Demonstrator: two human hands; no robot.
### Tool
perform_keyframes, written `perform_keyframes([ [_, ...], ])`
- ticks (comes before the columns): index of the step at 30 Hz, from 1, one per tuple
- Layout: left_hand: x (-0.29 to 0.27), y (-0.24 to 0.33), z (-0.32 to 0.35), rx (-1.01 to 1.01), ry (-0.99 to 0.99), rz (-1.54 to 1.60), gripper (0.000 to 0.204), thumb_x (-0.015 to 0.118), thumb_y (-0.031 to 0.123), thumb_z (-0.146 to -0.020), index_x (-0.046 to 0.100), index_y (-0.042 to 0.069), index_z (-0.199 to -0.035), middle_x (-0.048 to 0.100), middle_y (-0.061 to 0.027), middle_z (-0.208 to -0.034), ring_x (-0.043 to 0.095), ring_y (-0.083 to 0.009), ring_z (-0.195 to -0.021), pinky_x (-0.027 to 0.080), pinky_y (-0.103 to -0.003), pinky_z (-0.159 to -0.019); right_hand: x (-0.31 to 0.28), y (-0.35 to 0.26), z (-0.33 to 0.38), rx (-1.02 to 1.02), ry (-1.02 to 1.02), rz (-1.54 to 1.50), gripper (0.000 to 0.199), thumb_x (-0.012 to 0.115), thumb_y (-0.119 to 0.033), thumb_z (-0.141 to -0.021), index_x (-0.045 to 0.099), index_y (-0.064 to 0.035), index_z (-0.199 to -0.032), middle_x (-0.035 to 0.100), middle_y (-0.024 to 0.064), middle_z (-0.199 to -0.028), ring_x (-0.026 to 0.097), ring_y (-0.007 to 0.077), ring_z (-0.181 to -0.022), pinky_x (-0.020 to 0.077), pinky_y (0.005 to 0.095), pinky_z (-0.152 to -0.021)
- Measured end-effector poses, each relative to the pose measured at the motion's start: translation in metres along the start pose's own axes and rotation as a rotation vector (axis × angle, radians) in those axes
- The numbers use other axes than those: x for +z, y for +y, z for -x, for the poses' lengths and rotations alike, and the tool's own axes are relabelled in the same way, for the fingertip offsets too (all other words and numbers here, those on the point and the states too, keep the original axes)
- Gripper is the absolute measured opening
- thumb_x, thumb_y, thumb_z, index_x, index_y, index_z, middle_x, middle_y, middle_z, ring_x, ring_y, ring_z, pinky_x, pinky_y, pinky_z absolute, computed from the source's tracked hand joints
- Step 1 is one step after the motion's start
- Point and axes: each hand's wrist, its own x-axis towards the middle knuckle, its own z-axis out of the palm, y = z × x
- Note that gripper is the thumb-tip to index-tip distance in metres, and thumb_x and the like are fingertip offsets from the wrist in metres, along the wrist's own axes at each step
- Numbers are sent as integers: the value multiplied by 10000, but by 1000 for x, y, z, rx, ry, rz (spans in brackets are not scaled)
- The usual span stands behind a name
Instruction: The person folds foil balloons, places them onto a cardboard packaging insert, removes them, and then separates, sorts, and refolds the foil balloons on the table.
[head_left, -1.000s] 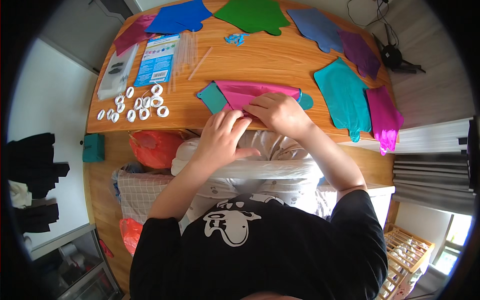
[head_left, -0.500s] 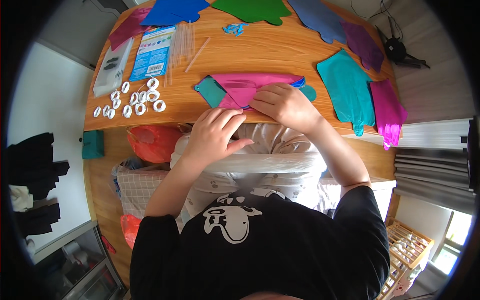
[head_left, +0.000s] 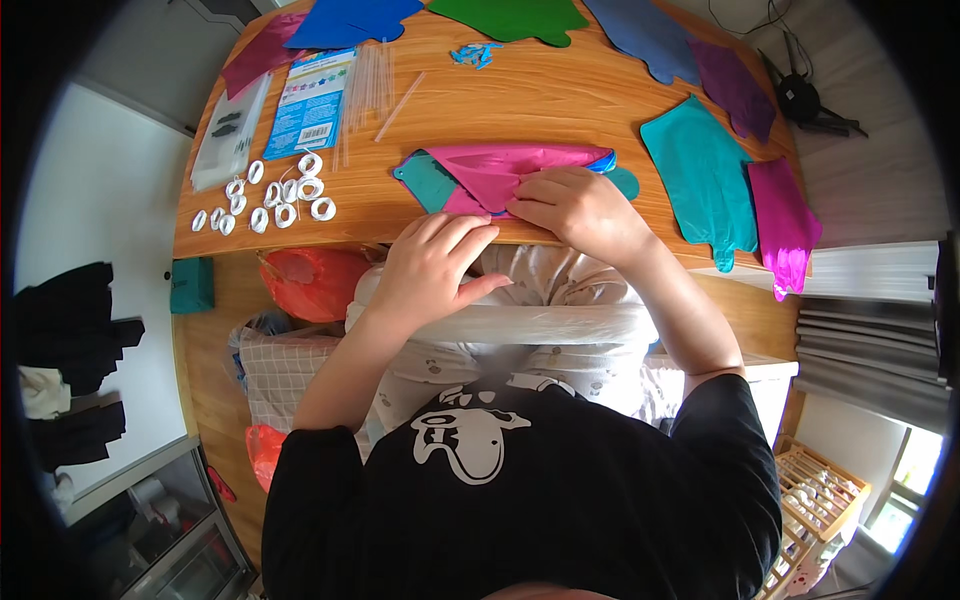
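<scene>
A flat pink foil balloon [head_left: 475, 172] lies folded at the table's near edge. Teal foil [head_left: 430, 182] sticks out at its left end, and a bit of blue shows at the right. My right hand [head_left: 585, 215] is closed with its fingertips on the pink foil's near side, pinching a flap; the fingertips are partly hidden by the hand itself. Just to the left, my left hand [head_left: 432, 265] rests its fingertips on the near edge of the foil, its thumb spread away. Nothing is held in it.
White ribbon rolls [head_left: 285, 190], a blue-and-white package [head_left: 310, 105], clear plastic sticks [head_left: 367, 95] and small blue pieces [head_left: 476, 55] lie left and far. Flat foil balloons ring the far and right sides, including a teal one [head_left: 705, 180] and a magenta one [head_left: 785, 220].
The pink flap by my right fingertips has buckled up into a sharper fold. Both hands stay nearly in place; the whole view has shifted slightly.
</scene>
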Motion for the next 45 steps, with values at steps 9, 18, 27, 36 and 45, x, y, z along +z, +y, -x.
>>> perform_keyframes([
  [9,1,0,-1,-8,-7,5,467,771,412,-846,687,84,-1168,681,-58,-1167,652,-283,-1035,537,-414,-896,0,1,4,-2,10,-16,199,668,-153,-762,684,-57,-936,649,67,-924,669,265,-853,553,382,-744],
  [18,7,-1,-16,-221,42,92,376,758,272,-878,678,100,-1202,668,-82,-1179,641,-293,-1063,520,-439,-912,-1,1,0,-32,-25,16,194,666,-158,-765,685,-60,-931,648,61,-921,668,253,-869,551,372,-758],
  [27,21,-5,-32,-202,128,-150,493,676,181,-935,571,40,-1396,544,-165,-1449,513,-344,-1353,399,-507,-1128,2,-1,4,-30,-62,22,267,684,-124,-739,727,-55,-993,706,66,-1019,688,267,-970,576,382,-848],
  [36,26,-12,-31,-236,26,-191,533,645,264,-956,541,27,-1423,494,-166,-1511,450,-335,-1424,322,-565,-1179,2,3,5,-65,-86,31,284,690,-139,-736,726,-43,-1000,707,78,-1009,695,276,-956,577,383,-836],
  [45,24,-19,-32,-200,-12,-246,540,581,305,-997,502,56,-1469,472,-162,-1547,385,-335,-1479,218,-595,-1221,-1,4,5,-53,-105,-23,320,682,-142,-742,724,-33,-1040,709,94,-1030,697,291,-960,584,388,-826],
])
